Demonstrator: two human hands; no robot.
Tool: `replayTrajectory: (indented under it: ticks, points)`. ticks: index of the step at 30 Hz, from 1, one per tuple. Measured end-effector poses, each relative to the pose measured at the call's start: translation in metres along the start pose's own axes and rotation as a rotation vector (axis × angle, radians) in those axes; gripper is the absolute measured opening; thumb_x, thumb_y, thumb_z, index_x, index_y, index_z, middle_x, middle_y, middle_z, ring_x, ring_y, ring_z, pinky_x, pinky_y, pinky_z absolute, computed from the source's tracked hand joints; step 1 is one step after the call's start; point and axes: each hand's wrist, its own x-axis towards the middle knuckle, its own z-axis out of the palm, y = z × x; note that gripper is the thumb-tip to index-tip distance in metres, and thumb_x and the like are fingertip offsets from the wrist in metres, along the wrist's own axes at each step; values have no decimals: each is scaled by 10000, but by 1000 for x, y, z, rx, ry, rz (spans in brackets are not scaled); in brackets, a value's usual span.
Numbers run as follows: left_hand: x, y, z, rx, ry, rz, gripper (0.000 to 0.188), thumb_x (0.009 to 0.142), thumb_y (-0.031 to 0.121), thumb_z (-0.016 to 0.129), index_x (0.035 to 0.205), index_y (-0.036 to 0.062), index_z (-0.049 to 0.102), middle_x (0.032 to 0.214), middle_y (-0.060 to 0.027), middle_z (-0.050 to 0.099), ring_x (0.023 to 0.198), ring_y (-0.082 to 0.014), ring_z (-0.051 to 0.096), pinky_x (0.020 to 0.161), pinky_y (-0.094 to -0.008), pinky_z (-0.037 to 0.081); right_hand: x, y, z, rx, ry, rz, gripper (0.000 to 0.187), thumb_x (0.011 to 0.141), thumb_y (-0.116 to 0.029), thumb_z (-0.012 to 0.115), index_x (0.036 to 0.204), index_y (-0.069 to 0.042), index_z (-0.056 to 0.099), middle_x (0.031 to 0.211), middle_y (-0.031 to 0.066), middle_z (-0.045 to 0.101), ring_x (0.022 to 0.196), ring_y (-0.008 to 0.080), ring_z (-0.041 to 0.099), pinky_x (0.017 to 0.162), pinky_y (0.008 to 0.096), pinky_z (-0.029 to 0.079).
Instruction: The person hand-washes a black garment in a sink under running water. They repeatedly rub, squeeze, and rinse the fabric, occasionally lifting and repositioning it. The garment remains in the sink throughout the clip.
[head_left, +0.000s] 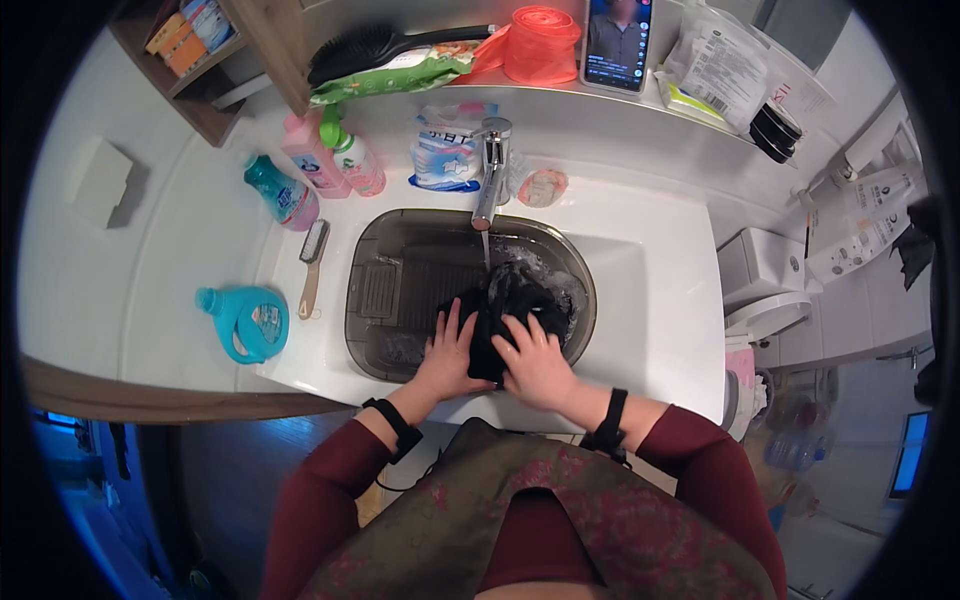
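A wet black cloth (520, 298) is bunched up in the front right part of a dark see-through basin (352, 310) with a ribbed washboard floor. Thin water runs from the tap (490, 170) down onto it. My left hand (447, 355) rests against the cloth's left side, fingers spread and pointing away from me, thumb at its near edge. With bent fingers, my right hand (537, 367) grips the top of the bundle from the right. Suds float in the water at the basin's right side. Folds hide parts of the cloth and what kind of garment it is.
Left of the basin are a scrubbing brush (312, 268), a blue detergent jug (250, 322) and several bottles. A detergent bag (446, 155) and a soap dish (543, 187) flank the tap. Above, a shelf (460, 92) bears a phone (615, 45) and a hairbrush (380, 48).
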Motion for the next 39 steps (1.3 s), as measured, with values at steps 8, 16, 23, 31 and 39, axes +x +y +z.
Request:
replayTrajectory:
  ticks: [8, 16, 23, 31, 39]
  points:
    - [59, 10, 25, 165, 69, 56, 1379, 527, 487, 942, 1617, 182, 156, 1673, -211, 21, 1475, -546, 166, 1072, -740, 310, 1, 31, 58, -30, -113, 250, 924, 860, -433, 662, 1570, -1, 256, 1644, 277, 135, 1424, 554, 280, 1058, 596, 409]
    - [125, 15, 11, 279, -88, -44, 1414, 513, 530, 945, 1623, 221, 125, 1661, -194, 122, 1410, -507, 331, 993, -691, 391, 49, 80, 63, -36, -304, 375, 1061, 860, -516, 649, 1607, -15, 85, 1614, 295, 166, 1281, 508, 430, 1102, 537, 403]
    - [164, 24, -6, 174, -183, -196, 1461, 481, 539, 962, 1626, 238, 106, 1653, -178, 183, 1426, -491, 327, 1024, -712, 366, 103, 121, 44, 203, -424, 467, 941, 847, -456, 678, 1567, -31, 244, 1557, 269, 346, 1324, 445, 492, 1079, 463, 453]
    - [151, 39, -16, 219, -138, -77, 1127, 595, 393, 949, 1533, 265, 338, 1520, -146, 356, 1371, -445, 384, 1038, -667, 388, 100, 160, 38, 1102, -323, 670, 823, 758, -273, 734, 1497, -58, 441, 1310, 221, 622, 1163, 306, 616, 959, 368, 498]
    - [59, 58, 17, 428, 240, 309, 773, 723, 127, 808, 1426, 243, 507, 1554, -161, 345, 1368, -462, 369, 1018, -666, 379, 65, 127, 3, 531, 228, 535, 830, 881, -518, 693, 1466, 15, 444, 1454, 276, 498, 1361, 412, 466, 1123, 436, 387]
